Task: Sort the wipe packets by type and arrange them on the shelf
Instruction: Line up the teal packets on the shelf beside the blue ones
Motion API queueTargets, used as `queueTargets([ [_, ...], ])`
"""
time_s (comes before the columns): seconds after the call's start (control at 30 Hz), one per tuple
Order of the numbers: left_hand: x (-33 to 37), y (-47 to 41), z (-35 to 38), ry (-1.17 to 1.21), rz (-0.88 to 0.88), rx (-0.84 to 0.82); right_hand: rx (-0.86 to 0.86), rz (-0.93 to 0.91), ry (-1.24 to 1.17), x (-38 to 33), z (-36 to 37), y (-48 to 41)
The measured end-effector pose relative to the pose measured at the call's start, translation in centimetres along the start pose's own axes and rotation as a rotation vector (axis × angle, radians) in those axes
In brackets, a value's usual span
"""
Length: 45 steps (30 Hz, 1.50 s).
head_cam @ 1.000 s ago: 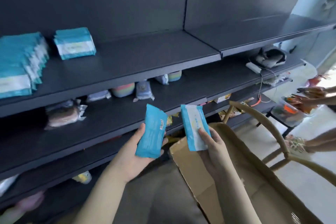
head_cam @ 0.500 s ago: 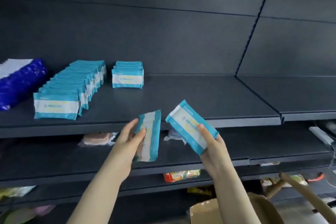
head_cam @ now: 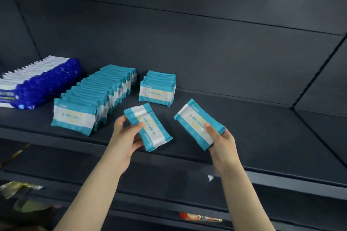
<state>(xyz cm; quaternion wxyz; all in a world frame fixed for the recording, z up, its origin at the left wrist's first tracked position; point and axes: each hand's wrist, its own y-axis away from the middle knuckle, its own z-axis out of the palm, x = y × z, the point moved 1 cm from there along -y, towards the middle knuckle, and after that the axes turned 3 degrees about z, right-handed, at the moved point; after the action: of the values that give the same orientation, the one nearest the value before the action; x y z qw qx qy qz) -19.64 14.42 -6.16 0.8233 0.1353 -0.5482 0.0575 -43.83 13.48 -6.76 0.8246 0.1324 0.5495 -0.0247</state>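
Left hand [head_cam: 125,137] fingers pinching 1 teal wipe packet [head_cam: 150,127], right hand [head_cam: 222,141] fingers gripping another packet [head_cam: 197,123], both above the dark shelf [head_cam: 244,127]

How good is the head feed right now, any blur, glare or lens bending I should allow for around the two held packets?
Head view: light is dim and even, the shelf nearly black; print on the left-hand packet and right-hand packet is too soft to read; small glints on the dark blue packs; wide-angle bends the shelf lines at the right; lower corners smeared.
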Motion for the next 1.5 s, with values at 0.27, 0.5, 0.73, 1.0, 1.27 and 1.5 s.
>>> queueTargets([
  [0.27,0.2,-7.7,0.0,0.002,0.039,-0.040,0.081,-0.007,0.051,1.7,3.3,-5.6],
  [0.5,0.2,-13.0,0.4,0.024,0.045,-0.076,0.176,-0.054,0.153,2.2,5.6,-9.4],
  [0.73,0.1,-15.4,1.2,0.001,0.052,-0.050,0.213,-0.127,0.171,2.7,6.0,-11.4],
  [1.0,1.7,-15.7,1.3,-0.070,0.216,0.052,0.229,-0.148,0.145,2.9,5.7,-11.6],
  [1.27,5.2,-19.7,4.2,-1.109,0.635,-0.256,0.201,-0.133,-0.041,2.3,5.5,-10.9],
  [1.5,2.3,-19.3,2.5,-1.110,0.697,-0.117,0.176,-0.110,-0.101,2.2,5.0,-10.9],
])
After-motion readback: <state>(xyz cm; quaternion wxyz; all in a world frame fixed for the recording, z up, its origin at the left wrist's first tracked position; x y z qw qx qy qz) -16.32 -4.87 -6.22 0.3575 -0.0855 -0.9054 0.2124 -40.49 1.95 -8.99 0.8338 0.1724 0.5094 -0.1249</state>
